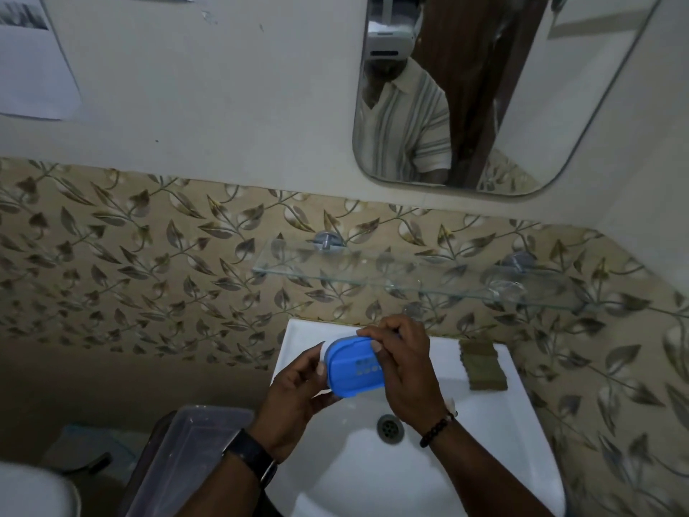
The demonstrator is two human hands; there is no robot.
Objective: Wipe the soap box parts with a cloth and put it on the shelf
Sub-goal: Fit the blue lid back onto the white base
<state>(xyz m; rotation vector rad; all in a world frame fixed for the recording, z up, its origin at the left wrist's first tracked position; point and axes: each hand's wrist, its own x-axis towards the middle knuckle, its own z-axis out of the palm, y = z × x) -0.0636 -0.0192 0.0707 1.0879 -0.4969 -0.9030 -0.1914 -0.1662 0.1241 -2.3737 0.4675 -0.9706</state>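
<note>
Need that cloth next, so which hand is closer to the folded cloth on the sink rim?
Right. The right hand grips the blue soap box just left of the cloth; the left hand is beyond the box.

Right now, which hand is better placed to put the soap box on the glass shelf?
Probably the right hand: it grips the far edge of the soap box, directly below the glass shelf. The left hand supports the nearer, lower side.

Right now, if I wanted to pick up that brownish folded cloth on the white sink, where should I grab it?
Probably pinch the brownish folded cloth across its two long edges, coming from above. It lies flat on the white sink's right rim, so nothing sticks up to hold. Both hands are busy: the left hand and right hand hold the blue oval plastic soap box.
</note>
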